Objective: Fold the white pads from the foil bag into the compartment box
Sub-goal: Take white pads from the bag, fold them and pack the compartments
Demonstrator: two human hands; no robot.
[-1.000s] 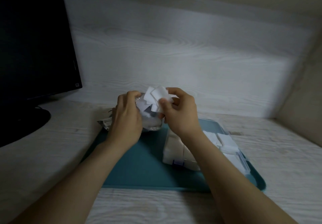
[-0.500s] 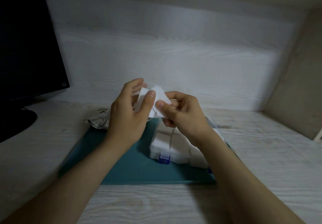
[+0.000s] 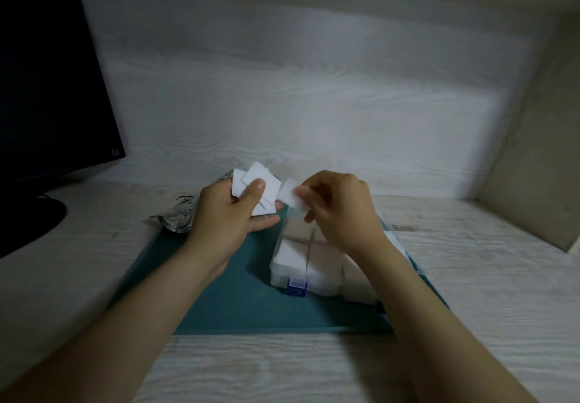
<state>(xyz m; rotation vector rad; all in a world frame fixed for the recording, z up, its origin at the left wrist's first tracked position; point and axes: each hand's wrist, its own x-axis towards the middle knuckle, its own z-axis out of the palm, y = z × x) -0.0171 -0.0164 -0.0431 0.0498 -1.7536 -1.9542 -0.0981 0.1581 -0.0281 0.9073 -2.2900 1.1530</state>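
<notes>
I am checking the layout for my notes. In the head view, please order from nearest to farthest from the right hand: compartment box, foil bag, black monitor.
1. Compartment box, just below the right hand.
2. Foil bag, to the left, past the left hand.
3. Black monitor, far left.

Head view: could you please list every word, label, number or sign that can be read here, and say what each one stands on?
No text here can be read.
monitor: a small square mark at its lower right corner, too small to read.
foil bag: dark marks on the crumpled foil, too blurred to read.
white pads, held in the left hand and right hand, and compartment box: no print visible.
</notes>
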